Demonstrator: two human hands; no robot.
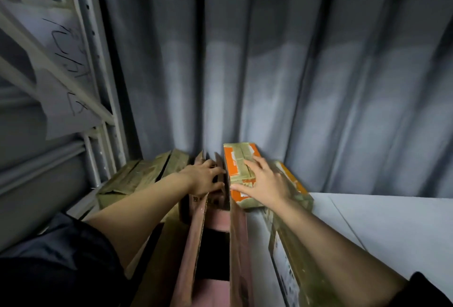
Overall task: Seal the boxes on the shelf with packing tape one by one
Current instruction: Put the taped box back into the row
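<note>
Our left hand point(204, 176) grips the open brown box's point(193, 245) far flaps, its long axis running away from us, while our right hand point(263, 185) rests flat on the taped orange box point(235, 162).

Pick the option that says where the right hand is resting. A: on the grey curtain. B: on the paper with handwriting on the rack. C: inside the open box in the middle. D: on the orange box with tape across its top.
D: the right hand lies with its fingers spread on the orange box, next to the open box that the left hand touches.
</note>
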